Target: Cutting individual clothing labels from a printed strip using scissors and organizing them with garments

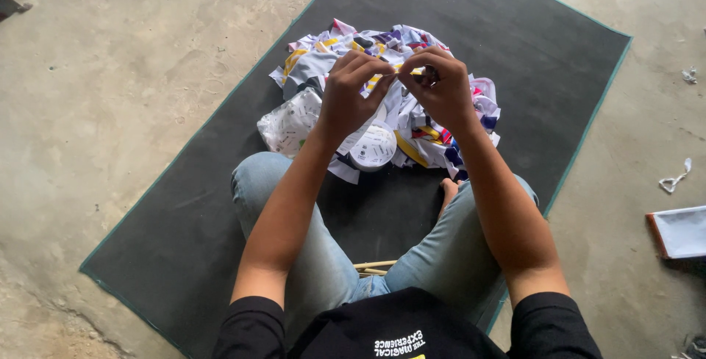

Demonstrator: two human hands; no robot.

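My left hand point(351, 94) and my right hand point(441, 87) are held close together above a heap of white printed scraps point(331, 54) with yellow, red and purple marks. Both pinch a small yellow-and-white strip point(397, 71) between their fingertips. Under my left wrist lies a round white lid-like disc point(373, 146), and beside it a crumpled clear printed bag point(288, 124). I sit cross-legged in blue jeans on a dark mat point(515, 43), the heap just beyond my knees.
The mat has a green edge and lies on a bare concrete floor point(110, 72). A flat white-and-red object point(680, 230) lies at the right edge. Small scraps point(675, 179) are scattered on the floor to the right. A bare foot point(448, 188) shows between my legs.
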